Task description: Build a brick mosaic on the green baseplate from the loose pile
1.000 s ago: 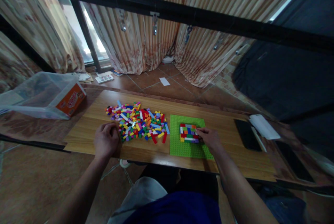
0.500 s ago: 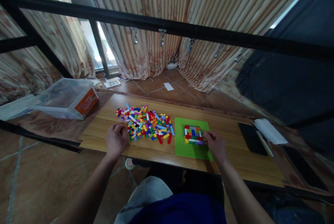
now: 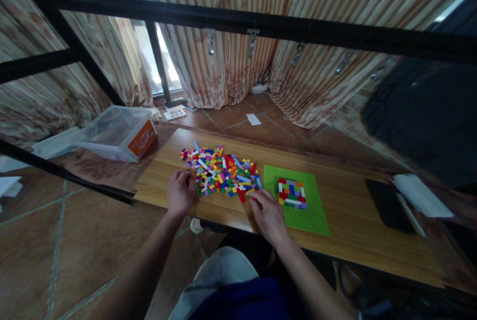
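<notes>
My left hand [image 3: 181, 192] rests on the table at the left edge of a heap of small coloured building bricks [image 3: 219, 173]. Its fingers are curled, and whatever they may hold is hidden. My right hand [image 3: 267, 214] is at the heap's right end, fingers a little apart and bent down over the bricks; no brick shows between them. A red brick [image 3: 241, 196] lies just left of its fingertips. Right of that hand is a green baseplate [image 3: 305, 223], bearing a low, roughly square build of mixed-colour bricks [image 3: 291, 193].
The wooden table [image 3: 357, 245] carries a black tablet-like slab [image 3: 387, 205] at the right, beside a white cloth or paper [image 3: 423, 193]. A clear plastic box [image 3: 115, 133] with an orange label stands beyond the left end. A black metal bar [image 3: 223, 17] crosses above.
My right hand has moved left from the build on the baseplate to the brick heap's right end. My left hand has stayed by the heap. The whole view has shifted slightly.
</notes>
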Action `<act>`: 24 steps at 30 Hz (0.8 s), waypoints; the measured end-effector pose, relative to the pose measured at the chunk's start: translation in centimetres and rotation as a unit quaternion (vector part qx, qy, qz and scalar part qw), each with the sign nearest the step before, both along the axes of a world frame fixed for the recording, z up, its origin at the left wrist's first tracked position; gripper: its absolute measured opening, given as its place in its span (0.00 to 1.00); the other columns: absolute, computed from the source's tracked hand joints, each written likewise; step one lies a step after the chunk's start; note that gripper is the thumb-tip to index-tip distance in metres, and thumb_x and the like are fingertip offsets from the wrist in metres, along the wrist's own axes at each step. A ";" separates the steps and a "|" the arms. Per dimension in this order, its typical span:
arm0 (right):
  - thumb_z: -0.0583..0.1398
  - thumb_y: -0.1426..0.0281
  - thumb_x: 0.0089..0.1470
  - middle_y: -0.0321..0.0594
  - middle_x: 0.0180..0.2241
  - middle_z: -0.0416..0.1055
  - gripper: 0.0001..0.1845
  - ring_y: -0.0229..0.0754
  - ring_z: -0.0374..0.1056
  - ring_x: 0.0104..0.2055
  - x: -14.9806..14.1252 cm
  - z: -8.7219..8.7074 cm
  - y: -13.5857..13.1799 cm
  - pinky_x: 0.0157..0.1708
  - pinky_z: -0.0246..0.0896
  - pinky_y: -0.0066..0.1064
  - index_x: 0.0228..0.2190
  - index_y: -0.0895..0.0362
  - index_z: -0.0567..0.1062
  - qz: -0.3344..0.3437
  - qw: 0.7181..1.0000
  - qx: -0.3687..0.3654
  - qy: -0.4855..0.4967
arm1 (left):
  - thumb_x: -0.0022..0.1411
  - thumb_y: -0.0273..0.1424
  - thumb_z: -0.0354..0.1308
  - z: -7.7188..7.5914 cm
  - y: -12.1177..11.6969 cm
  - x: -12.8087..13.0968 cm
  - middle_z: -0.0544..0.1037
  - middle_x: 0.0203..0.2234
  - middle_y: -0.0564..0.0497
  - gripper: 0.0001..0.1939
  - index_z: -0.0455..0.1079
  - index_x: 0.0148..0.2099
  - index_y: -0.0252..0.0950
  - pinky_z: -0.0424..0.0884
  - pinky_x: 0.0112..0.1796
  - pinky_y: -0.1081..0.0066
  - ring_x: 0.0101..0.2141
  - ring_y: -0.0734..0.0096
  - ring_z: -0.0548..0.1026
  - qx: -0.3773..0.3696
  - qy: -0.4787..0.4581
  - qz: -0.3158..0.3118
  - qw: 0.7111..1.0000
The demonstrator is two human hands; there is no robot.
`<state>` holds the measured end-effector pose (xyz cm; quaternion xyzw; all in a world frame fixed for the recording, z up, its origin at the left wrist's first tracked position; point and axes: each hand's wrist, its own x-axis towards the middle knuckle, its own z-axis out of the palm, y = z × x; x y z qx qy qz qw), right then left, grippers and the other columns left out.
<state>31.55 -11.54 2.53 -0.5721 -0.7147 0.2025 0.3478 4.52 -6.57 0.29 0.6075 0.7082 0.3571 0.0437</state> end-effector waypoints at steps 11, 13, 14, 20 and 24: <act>0.54 0.70 0.59 0.42 0.40 0.70 0.12 0.45 0.67 0.43 -1.7 -0.8 2.5 0.45 0.63 0.37 0.34 0.52 0.79 0.014 0.998 0.015 -0.054 | 0.59 0.31 0.50 0.1 0.0 0.0 0.76 0.38 0.44 0.11 0.74 0.38 0.36 0.69 0.44 0.63 0.42 0.60 0.73 -0.007 -0.008 0.002 1.000; 0.54 0.68 0.59 0.42 0.40 0.71 0.12 0.45 0.68 0.44 -1.5 -0.5 2.1 0.45 0.63 0.37 0.33 0.52 0.78 0.001 1.000 0.009 -0.002 | 0.60 0.31 0.50 0.2 0.0 0.0 0.76 0.38 0.44 0.11 0.74 0.38 0.36 0.69 0.44 0.63 0.42 0.60 0.73 -0.007 -0.006 0.000 1.000; 0.55 0.66 0.59 0.42 0.40 0.72 0.11 0.44 0.68 0.43 -1.3 -0.3 1.8 0.45 0.64 0.37 0.33 0.53 0.78 -0.011 0.999 -0.001 0.032 | 0.60 0.31 0.50 0.2 0.0 0.0 0.76 0.38 0.44 0.11 0.74 0.38 0.36 0.69 0.44 0.63 0.42 0.60 0.73 -0.008 -0.005 0.001 1.000; 0.61 0.57 0.51 0.39 0.32 0.77 0.14 0.42 0.72 0.34 0.9 0.1 -0.6 0.37 0.67 0.34 0.34 0.54 0.76 -0.093 0.945 -0.134 0.285 | 0.60 0.31 0.50 0.1 0.1 0.0 0.76 0.38 0.45 0.12 0.74 0.37 0.36 0.70 0.44 0.63 0.41 0.61 0.74 -0.003 -0.004 0.000 1.000; 0.65 0.55 0.46 0.37 0.28 0.76 0.18 0.39 0.69 0.28 3.2 -0.1 -2.1 0.30 0.67 0.32 0.35 0.55 0.77 -0.161 0.900 -0.162 0.371 | 0.59 0.31 0.50 0.0 0.2 -0.2 0.76 0.39 0.44 0.12 0.74 0.38 0.36 0.70 0.44 0.63 0.41 0.61 0.74 -0.003 0.005 0.000 1.000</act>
